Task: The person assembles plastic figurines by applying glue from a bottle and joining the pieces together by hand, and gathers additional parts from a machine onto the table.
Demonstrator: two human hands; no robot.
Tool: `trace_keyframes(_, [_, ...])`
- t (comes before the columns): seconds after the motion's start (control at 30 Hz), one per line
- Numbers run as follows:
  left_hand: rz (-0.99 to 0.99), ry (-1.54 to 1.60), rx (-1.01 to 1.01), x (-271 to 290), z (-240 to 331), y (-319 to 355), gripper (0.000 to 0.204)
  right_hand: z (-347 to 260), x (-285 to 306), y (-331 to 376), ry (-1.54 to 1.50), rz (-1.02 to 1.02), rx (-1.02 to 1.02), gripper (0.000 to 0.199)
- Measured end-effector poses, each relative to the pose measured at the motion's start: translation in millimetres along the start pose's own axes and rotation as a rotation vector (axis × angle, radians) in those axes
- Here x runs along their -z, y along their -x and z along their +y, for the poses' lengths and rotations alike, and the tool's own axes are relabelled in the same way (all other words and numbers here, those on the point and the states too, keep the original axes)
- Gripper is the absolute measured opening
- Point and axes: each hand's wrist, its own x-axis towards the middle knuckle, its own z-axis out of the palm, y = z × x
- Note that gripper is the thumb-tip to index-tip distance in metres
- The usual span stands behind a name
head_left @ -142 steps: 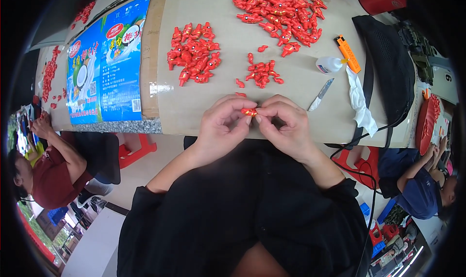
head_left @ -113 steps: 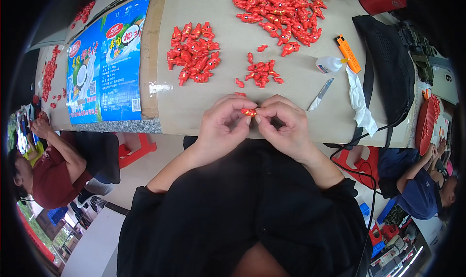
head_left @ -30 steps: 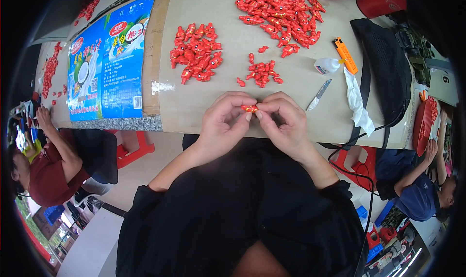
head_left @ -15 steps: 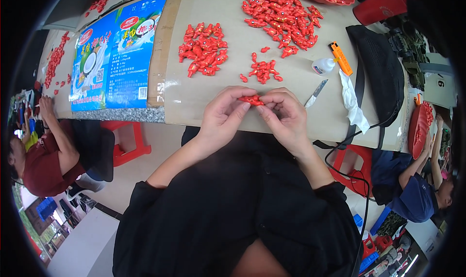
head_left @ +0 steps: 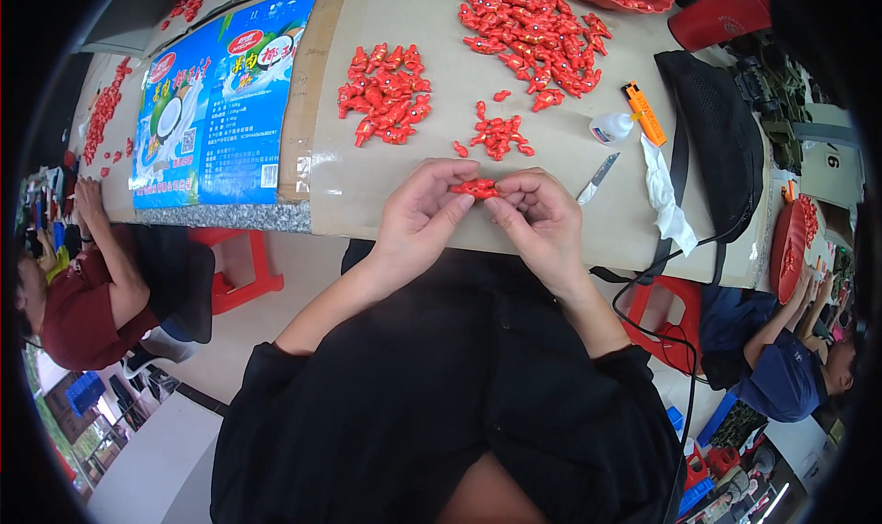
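Note:
Between my two hands, just over the table's near edge, is a small red figurine (head_left: 476,189) with gold marks. My left hand (head_left: 424,210) pinches its left end between thumb and fingers. On its right end, the thumb and fingers of my right hand (head_left: 540,216) are closed. Beyond my hands lies a small cluster of red pieces (head_left: 502,138). Farther off are a pile of red figurines (head_left: 384,97) at the left and a larger heap (head_left: 537,42) at the right.
Right of my hands lie a knife blade (head_left: 599,179), a small white glue bottle (head_left: 611,127), an orange cutter (head_left: 645,115), white tissue (head_left: 669,198) and a black bag (head_left: 712,143). Blue printed cardboard (head_left: 216,101) covers the left. People sit at both sides (head_left: 96,294).
My hands stay in nearly the same place, both on the red figurine, which seems slightly turned. At the right, the other person's arms have shifted a little.

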Motion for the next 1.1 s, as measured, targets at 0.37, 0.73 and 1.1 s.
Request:
trace_keyframes(0.37, [0.012, -0.04, -0.028, 0.0, 1.0, -2.4, 0.026, -3.7, -0.7, -1.7, 0.096, 0.014, -0.021, 0.01])
trace_keyframes(0.73, [-0.021, 0.028, 0.079, 1.9, 2.9, -1.8, 0.017, -4.6, -0.6, -2.5, -0.099, 0.028, 0.036, 0.014])
trace_keyframes(1.1, [-0.023, -0.051, 0.155, -2.6, 9.4, -0.7, 0.025, -14.8, 5.7, -8.8, -0.209, -0.101, -0.298, 0.012])
